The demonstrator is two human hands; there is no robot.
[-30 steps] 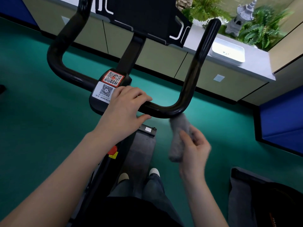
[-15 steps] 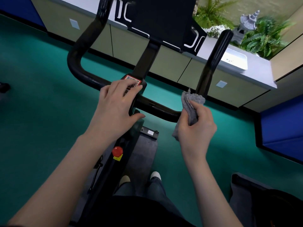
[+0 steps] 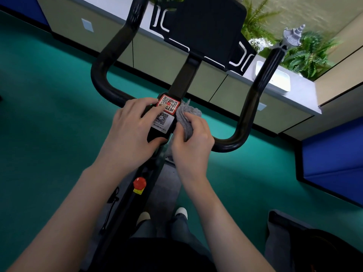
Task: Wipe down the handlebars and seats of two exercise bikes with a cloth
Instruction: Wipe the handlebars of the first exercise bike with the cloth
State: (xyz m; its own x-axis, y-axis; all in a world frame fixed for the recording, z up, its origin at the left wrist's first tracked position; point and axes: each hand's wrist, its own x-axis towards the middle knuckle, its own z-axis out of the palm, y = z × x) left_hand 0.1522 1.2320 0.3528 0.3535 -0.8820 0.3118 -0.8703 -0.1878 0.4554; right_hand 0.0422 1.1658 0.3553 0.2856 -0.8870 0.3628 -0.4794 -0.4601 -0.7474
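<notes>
**Item: cloth**. Grey, soft, bunched into a wad. We find it pressed against the right flank of the sticker block, which sits at the middle of the handlebars. A ruffled edge stands out past the block's far right corner.

**Held by: right hand**. Fingers and thumb are curled fully round the wad.

**Left hand**. Fingers lie across the block's left side, and the thumb is hooked under its near edge, clasping it. We judge this a steadying hold.

**Handling.** We rate the cloth light and limp, ready to fold to any curve. It is best kept wadded in the palm and wrapped part-way round the tube. The handlebars look like stiff, glossy black tubing, so we expect the cloth to slide easily. A firm squeeze should keep it from skating off the bends to the right and left of the block.

**Also noted.** A red knob sits on the frame, on the near side of the block.
</notes>
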